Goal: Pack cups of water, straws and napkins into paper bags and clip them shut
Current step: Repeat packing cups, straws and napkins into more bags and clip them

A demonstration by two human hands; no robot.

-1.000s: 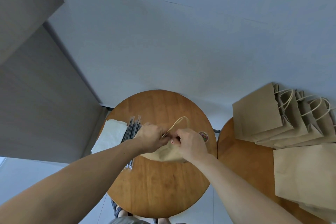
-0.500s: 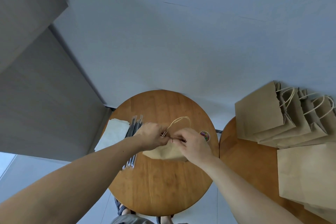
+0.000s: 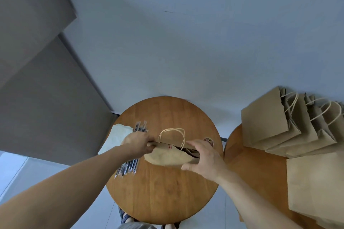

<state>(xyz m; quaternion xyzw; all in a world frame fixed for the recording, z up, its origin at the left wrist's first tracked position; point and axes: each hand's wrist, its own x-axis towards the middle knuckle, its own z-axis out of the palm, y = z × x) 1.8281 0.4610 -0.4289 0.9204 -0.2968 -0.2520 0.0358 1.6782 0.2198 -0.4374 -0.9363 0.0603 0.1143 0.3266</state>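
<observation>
Closure step: paper bag top pinched by left hand, other end gripped by right hand; next, probably flattening gap, clipping.

A round wooden table stands on pale, perhaps tiled floor.

Café-like room: round wooden tables, stacked paper bags.

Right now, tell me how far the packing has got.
Done: several standing bags sit on the side table, contents hidden. In hand: the left hand and right hand grip the top of one bag, its mouth partly gaping. Left: closing it; straws and napkins lie beside it.
</observation>
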